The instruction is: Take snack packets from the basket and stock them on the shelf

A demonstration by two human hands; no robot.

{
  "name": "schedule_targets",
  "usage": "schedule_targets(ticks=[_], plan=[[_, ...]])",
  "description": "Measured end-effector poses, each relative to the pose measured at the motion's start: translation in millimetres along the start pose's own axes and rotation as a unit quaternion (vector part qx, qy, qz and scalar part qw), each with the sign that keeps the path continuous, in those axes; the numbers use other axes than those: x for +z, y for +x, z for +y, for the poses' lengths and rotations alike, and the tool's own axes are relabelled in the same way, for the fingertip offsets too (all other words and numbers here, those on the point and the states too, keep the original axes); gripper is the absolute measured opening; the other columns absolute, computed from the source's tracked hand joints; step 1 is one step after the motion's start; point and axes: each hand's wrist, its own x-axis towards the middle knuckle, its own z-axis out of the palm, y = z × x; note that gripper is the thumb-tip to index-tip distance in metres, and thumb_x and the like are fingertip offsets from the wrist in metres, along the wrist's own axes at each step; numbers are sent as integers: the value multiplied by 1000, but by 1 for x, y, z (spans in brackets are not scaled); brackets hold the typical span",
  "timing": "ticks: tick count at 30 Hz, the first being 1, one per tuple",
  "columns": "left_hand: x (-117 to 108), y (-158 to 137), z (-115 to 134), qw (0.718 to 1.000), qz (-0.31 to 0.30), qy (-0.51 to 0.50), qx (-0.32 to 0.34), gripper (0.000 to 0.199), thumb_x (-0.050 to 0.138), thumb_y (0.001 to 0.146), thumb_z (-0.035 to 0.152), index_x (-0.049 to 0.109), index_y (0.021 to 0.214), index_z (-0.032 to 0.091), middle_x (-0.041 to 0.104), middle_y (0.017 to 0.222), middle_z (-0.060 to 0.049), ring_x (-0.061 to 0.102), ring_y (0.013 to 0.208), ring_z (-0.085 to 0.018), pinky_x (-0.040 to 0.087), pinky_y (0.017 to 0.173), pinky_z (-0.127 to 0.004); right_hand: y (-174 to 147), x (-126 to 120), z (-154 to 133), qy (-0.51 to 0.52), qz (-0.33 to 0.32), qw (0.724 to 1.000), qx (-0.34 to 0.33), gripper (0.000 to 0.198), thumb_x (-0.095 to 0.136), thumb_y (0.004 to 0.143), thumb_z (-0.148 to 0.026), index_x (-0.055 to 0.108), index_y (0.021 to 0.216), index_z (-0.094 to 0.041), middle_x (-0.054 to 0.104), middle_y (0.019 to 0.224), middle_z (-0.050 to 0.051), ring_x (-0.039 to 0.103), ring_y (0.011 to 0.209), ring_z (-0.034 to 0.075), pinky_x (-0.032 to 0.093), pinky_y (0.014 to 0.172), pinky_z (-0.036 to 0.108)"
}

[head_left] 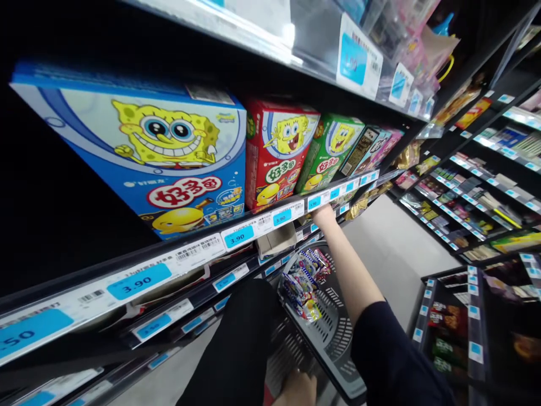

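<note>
My right hand [323,216] reaches in beneath the shelf edge with the price strip. Its fingers are hidden behind the strip, so what they touch does not show. Below the outstretched arm is a grey plastic shopping basket [332,316]. Several small shiny snack packets [302,276] lie in it. At the bottom edge of the view my left hand [299,388] is closed beside the basket, its fingers curled. What it holds cannot be made out. On the shelf above stand a blue snack box [186,194], a red one [281,160] and a green one [332,152], each with a yellow cartoon figure.
Price-label strips [152,276] run along the shelf fronts. A cut-open carton [276,242] sits on a lower shelf. My black-clad knee [236,338] is left of the basket. Across the grey floor [382,237] stand further stocked shelves [477,186].
</note>
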Motion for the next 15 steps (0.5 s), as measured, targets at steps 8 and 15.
schedule_targets(ticks=[8, 15], plan=[[-31, 9, -1, 911, 117, -387, 84, 38, 59, 65, 27, 59, 102, 17, 59, 111, -12, 50, 106, -26, 35, 92, -42, -79, -13, 15, 81, 250, 965, 28, 22, 38, 77, -12, 57, 87, -17, 51, 98, 9, 51, 91, 18, 43, 78, 30], [-80, -12, -2, 521, 106, -835, 142, 56, 37, 79, 53, 33, 128, 26, 49, 124, -10, 55, 99, -20, 45, 80, -36, -238, -35, 1, 246, 246, 937, -14, 13, 49, 69, -12, 55, 76, -21, 52, 88, 5, 52, 87, 18, 42, 77, 31]])
